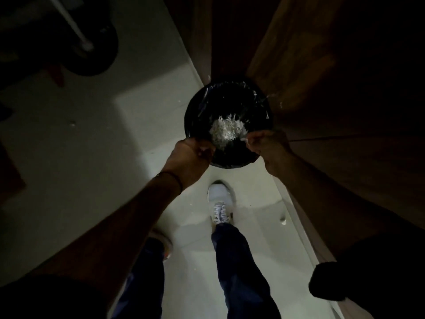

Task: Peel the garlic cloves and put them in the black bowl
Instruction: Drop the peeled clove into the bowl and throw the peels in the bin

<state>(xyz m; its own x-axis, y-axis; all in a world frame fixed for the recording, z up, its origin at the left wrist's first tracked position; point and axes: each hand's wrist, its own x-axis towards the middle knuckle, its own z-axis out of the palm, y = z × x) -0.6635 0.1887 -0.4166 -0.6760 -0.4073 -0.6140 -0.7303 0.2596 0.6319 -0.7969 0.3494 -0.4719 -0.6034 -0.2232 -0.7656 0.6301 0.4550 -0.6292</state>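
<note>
both hands curl over the near rim of a black container (pixel 195 107): the left hand (pixel 192 156) grips its left side, the right hand (pixel 270 148) its right. white peelings (pixel 224 131) are heaped inside. it sits between pale floor (pixel 138 123) and a wooden door (pixel 322 88), above a white shoe (pixel 220 201).

Both bare arms are extended forward and downward | left hand (pixel 190 155) is seen knuckles-up, fingers curled | right hand (pixel 269 148) is seen fingers curled inward
</note>
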